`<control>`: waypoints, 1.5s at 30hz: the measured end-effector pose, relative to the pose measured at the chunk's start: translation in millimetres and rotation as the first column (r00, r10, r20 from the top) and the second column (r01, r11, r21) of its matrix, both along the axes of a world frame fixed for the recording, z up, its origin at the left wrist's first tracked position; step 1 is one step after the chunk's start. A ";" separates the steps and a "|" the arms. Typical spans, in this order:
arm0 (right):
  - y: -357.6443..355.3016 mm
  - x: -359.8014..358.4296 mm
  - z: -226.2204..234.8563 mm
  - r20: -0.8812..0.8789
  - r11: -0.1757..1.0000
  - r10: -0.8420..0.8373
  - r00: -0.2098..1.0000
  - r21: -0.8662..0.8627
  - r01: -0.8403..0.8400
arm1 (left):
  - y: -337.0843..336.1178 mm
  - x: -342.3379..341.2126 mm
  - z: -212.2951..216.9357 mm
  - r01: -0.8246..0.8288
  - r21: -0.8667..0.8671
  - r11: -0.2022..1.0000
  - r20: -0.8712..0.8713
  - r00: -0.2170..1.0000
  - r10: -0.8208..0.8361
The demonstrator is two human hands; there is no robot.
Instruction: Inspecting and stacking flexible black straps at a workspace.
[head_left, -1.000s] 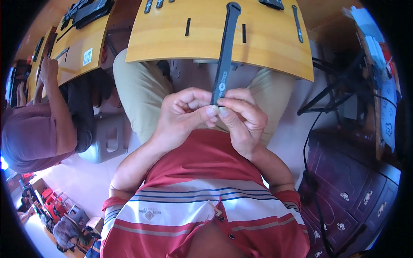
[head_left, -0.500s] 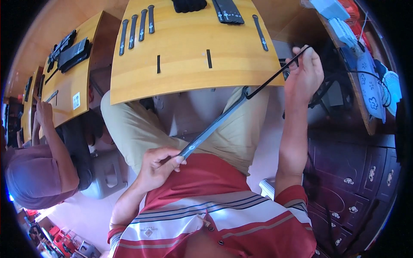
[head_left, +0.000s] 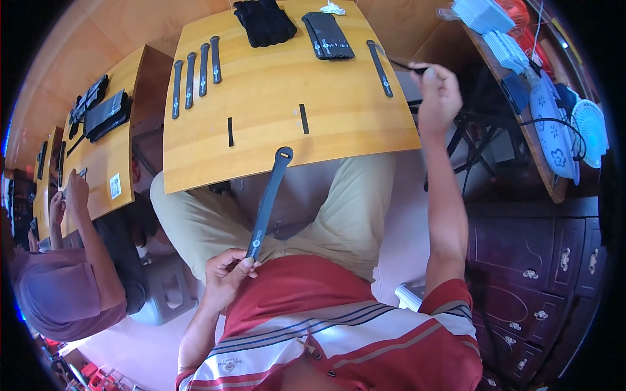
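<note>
My left hand (head_left: 228,274) pinches the lower end of a dark grey flat strap (head_left: 264,208) with pale printing. The strap slants up over my lap, and its rounded, slotted tip is just past the table's front edge. My raised right hand (head_left: 441,98) is closed on a thin black strip (head_left: 405,66) beyond the table's right edge. Part of that strip is hidden by the fingers. The strip and the grey strap are apart. Nearest my right hand on the table is a single grey strap (head_left: 380,70).
The wooden table (head_left: 261,153) holds several more grey straps (head_left: 203,68), two short black strips (head_left: 303,119), a stack of dark printed pieces (head_left: 329,38) and a black fabric bundle (head_left: 266,23). A cluttered side table (head_left: 557,186) stands right. A co-worker (head_left: 65,287) sits left.
The black strip has come out of the grey strap's slotted end, where it was stretched taut. My right hand moved up and left, and the grey strap now stands more upright.
</note>
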State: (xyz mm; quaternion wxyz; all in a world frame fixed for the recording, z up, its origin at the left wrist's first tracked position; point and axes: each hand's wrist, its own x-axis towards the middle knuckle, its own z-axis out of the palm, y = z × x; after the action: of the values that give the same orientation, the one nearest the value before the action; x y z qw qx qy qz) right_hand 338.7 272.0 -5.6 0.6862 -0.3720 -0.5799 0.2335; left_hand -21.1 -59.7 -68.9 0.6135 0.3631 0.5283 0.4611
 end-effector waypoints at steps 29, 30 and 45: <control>-49.2 6.6 -73.6 0.724 0.986 0.162 0.670 -0.089 -0.142 | 44.4 27.0 7.7 0.070 0.059 0.996 -0.002 0.998 -0.070; -49.2 6.5 -73.7 0.725 0.986 0.161 0.669 -0.088 -0.142 | 46.1 28.2 9.0 0.069 0.049 0.996 0.005 0.998 -0.069; -155.8 -81.3 -44.2 -0.269 0.592 0.607 0.747 -0.474 -0.652 | 78.9 54.1 27.8 0.088 0.084 0.993 0.016 0.996 -0.089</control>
State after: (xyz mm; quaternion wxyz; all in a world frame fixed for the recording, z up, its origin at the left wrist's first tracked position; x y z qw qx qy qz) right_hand 257.4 116.3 -49.8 0.4472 -0.3108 -0.5555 0.6284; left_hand 33.1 19.2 -41.1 0.6231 0.4067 0.4859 0.4586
